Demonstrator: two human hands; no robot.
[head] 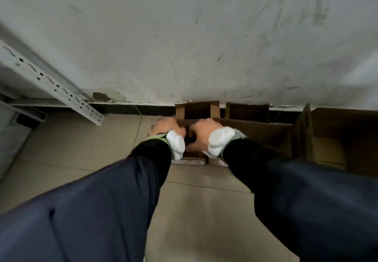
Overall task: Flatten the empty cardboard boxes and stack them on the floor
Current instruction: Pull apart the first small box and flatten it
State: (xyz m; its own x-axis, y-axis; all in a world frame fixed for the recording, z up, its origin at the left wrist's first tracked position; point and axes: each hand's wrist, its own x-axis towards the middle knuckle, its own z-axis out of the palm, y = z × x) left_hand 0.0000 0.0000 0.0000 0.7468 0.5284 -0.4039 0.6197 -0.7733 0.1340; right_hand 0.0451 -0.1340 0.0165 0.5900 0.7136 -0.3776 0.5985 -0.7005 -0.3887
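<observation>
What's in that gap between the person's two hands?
In the head view, brown cardboard of the small open box fills the gap between the left hand and right hand; both hands grip it. Blur hides finer detail.

A small brown cardboard box stands open on the tiled floor against the base of the wall, its top flaps splayed outward and its inside dark. Just to its right a second open box sits against the same wall. In front of that one stands a larger open box, and farther right another big one, partly cut off.
</observation>
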